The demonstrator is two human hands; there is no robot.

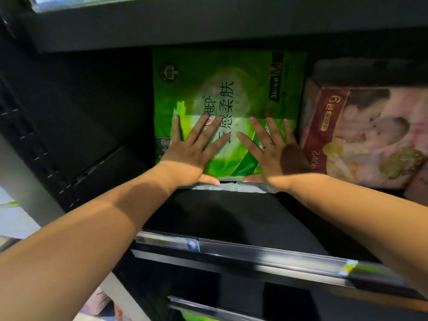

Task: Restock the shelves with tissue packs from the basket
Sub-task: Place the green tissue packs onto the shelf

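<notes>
A large green tissue pack (222, 89) with black printed characters stands far back on a black shelf (231, 218). My left hand (192, 149) presses flat on the pack's lower left front, fingers spread and straight. My right hand (273, 149), with a ring on one finger, lies flat on its lower right front in the same way. Both thumbs run along the pack's bottom edge. The basket is not in view.
A pink and red tissue pack (361, 135) stands just right of the green one, almost touching it. The black shelf above (208, 31) hangs low over both. A price rail (254, 251) edges the shelf front. More packs show at the lower left (102, 302).
</notes>
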